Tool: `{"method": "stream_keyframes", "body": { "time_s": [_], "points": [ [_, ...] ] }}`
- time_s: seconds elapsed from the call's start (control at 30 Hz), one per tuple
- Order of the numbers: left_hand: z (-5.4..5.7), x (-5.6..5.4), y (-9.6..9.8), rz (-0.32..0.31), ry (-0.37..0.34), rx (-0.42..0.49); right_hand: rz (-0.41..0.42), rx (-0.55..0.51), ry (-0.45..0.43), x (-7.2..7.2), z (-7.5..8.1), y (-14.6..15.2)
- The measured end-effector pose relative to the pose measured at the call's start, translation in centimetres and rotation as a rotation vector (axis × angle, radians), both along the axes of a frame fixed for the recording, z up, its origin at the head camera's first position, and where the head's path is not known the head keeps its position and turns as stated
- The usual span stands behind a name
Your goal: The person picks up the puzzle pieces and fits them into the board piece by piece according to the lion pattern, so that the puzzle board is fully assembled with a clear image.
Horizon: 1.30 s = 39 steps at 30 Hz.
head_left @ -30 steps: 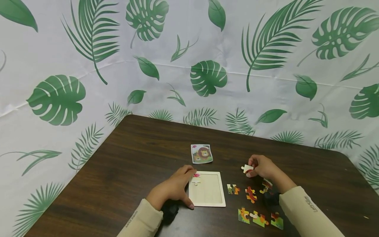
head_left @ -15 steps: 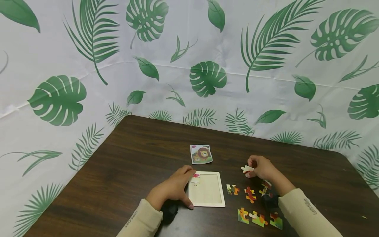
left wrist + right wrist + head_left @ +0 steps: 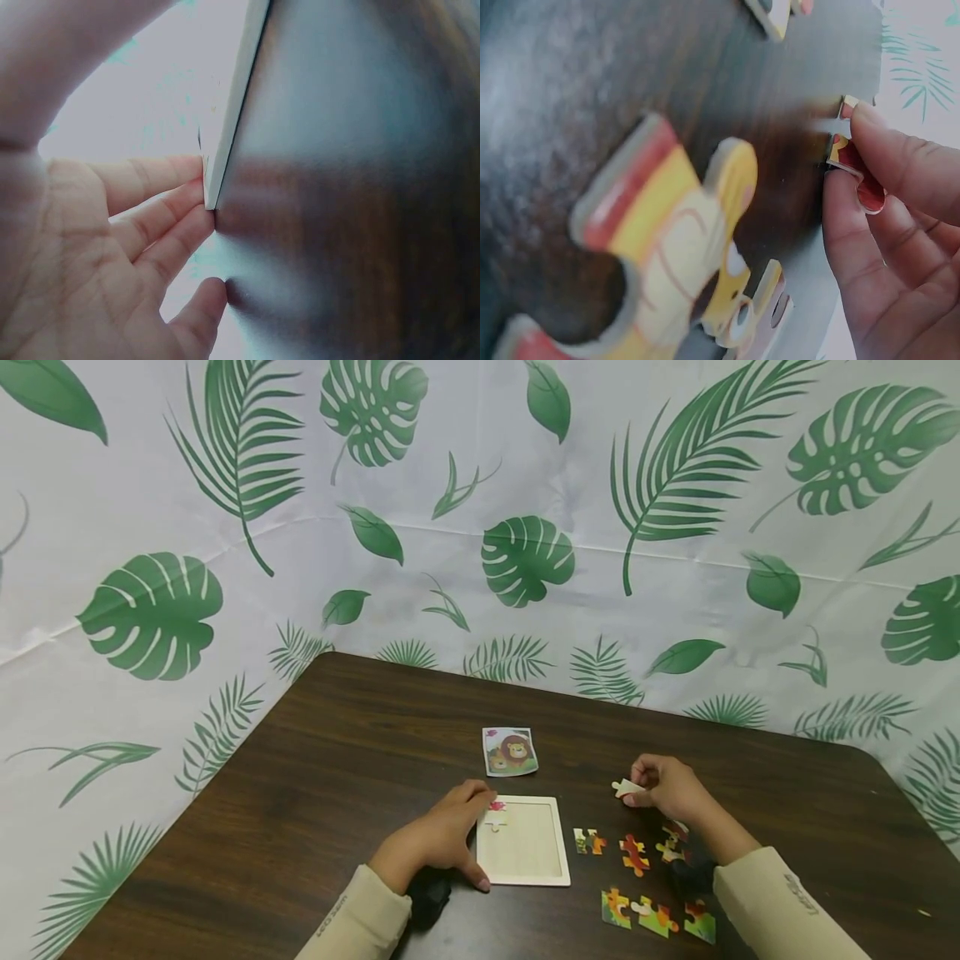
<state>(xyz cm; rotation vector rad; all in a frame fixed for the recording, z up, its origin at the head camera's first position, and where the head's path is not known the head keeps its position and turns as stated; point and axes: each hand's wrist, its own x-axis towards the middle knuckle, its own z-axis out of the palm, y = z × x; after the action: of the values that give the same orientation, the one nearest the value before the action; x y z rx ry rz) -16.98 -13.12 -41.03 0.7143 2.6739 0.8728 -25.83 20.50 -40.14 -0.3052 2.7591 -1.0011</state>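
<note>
In the head view my left hand lies along the left side of a wooden puzzle tray. Its thumb reaches the near corner and its fingers the far one; in the left wrist view nearly straight fingers touch the tray edge. One puzzle piece with a pink flower sits in the tray's far left corner. To the right, my right hand pinches another puzzle piece between thumb and fingers. Red and yellow show on the held piece in the right wrist view; fingers cover part of it.
Several loose puzzle pieces, including a red one and a green-and-orange one, lie right of the tray, some partly behind the right wrist. A lion picture card lies beyond the tray on the dark wooden table. A leaf-print cloth hangs behind.
My right hand keeps the puzzle piece at almost the same spot, and the piece has tilted slightly. The left hand and the tray stay put.
</note>
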Motion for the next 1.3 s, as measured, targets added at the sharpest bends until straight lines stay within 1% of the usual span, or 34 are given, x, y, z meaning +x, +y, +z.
{"method": "stream_keyframes", "body": {
  "time_s": [0.3, 0.5, 0.6, 0.83, 1.13, 1.3],
  "points": [
    [-0.1, -0.1, 0.0, 0.001, -0.003, -0.004, 0.046, -0.013, 0.043, 0.7, 0.6, -0.6],
    [0.1, 0.0, -0.1, -0.004, 0.005, 0.008, 0.067, -0.054, 0.092, 1.2, 1.3, -1.3],
    [0.2, 0.1, -0.1, -0.005, 0.012, 0.006, 0.076, -0.072, 0.101, 1.4, 1.7, -1.8],
    [0.4, 0.0, -0.1, -0.004, 0.016, -0.001, 0.087, -0.108, 0.101, 1.5, 2.2, -2.3],
    [0.3, 0.0, -0.1, -0.008, 0.029, -0.001, 0.087, -0.116, 0.091, 1.8, 2.4, -2.6],
    [0.2, 0.0, -0.1, 0.004, 0.007, 0.0, 0.093, -0.141, 0.069, 1.8, 2.4, -2.8]
  ]
}}
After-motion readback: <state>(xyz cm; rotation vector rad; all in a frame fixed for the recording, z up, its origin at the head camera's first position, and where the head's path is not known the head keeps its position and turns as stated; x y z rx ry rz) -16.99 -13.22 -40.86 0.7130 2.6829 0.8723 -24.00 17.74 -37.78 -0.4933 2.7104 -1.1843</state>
